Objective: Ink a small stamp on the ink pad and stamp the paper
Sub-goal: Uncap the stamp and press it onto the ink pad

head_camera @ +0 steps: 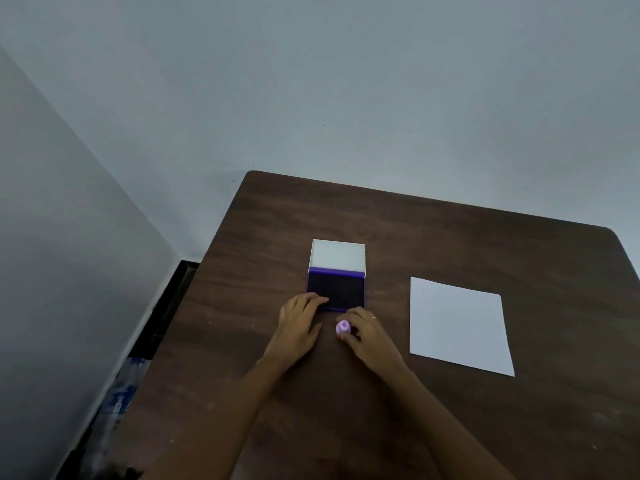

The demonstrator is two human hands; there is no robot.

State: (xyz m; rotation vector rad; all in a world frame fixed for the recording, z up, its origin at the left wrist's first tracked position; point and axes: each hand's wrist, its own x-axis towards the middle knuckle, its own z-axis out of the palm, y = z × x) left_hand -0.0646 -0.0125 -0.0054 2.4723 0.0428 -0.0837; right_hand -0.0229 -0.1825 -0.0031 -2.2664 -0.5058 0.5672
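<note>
A purple ink pad (341,289) lies with its case open in the middle of the brown table (450,244), its white lid (337,254) folded back behind the dark pad. My left hand (299,323) lies flat with its fingertips on the pad's near left corner. My right hand (369,332) grips a small lilac stamp (343,327) between thumb and fingers, just in front of the pad's near edge. A blank white sheet of paper (459,325) lies flat to the right of both hands.
The table's far edge meets a pale wall. Past the table's left edge is a gap down to a dark floor strip, where plastic bottles (117,400) lie.
</note>
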